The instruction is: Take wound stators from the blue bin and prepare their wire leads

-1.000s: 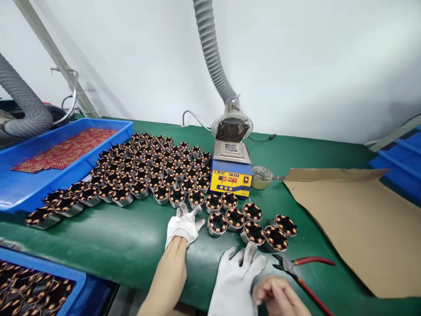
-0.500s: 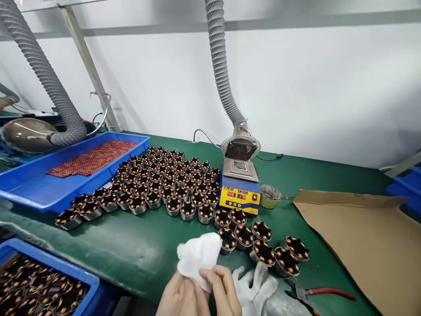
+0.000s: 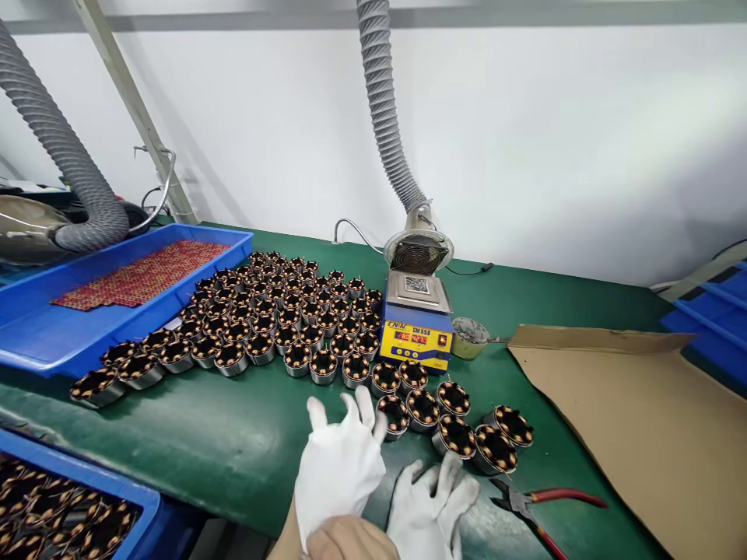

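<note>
Rows of copper-wound motor coils (image 3: 280, 311), yellow and blue solder pot (image 3: 415, 330), red-handled cutters (image 3: 540, 505), brown cardboard sheet (image 3: 647, 420), blue tray (image 3: 87, 311), grey hose (image 3: 385, 117)

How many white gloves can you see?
2. One white cloth glove is on the left hand, fingers spread above the green table. The other white cloth glove lies flat on the table beside it, near the red-handled cutters.

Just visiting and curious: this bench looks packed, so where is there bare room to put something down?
The green mat is bare in front, between the rows of wound coils and the near blue bin, left of the gloved left hand. The cardboard sheet at right is bare too. It is crowded around the solder pot and the pliers.
</note>
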`<state>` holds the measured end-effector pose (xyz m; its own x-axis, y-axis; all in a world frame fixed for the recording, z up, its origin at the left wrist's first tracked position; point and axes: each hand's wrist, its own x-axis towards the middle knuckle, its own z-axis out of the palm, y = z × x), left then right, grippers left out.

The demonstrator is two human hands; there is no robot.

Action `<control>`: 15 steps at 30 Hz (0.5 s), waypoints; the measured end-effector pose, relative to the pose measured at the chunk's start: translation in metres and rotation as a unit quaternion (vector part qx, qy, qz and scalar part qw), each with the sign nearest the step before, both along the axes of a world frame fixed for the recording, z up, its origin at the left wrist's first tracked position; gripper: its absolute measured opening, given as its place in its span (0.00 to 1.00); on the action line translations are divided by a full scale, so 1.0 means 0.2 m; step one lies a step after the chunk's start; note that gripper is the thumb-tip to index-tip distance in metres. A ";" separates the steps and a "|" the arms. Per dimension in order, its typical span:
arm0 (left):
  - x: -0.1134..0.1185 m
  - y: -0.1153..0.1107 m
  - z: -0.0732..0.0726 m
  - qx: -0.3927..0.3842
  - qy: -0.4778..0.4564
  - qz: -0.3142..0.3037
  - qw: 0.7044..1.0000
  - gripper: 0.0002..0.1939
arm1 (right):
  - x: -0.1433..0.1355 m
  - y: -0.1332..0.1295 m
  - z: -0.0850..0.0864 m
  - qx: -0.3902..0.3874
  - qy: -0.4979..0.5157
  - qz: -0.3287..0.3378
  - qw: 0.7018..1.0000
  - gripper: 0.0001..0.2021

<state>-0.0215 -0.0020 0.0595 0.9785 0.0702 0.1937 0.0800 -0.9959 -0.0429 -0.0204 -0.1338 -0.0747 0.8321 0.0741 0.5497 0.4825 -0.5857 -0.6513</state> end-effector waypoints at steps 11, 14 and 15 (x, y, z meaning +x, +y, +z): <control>0.07 0.06 -0.02 -0.400 0.080 -0.044 0.912 0.15 | 0.01 -0.05 -0.01 0.127 0.108 0.072 0.983 0.22; 0.08 0.10 -0.06 -0.511 0.055 -0.055 0.856 0.17 | 0.03 -0.04 0.01 0.159 0.128 0.111 0.973 0.20; 0.09 0.10 -0.07 -0.529 0.045 -0.058 0.846 0.21 | 0.03 -0.03 0.01 0.172 0.136 0.124 0.968 0.20</control>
<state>-0.0043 0.0189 0.0454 0.9982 0.0601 0.0064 0.0234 -0.4825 0.8756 -0.0137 -0.1399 -0.0727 0.9293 0.1418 0.3411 0.3643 -0.1989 -0.9098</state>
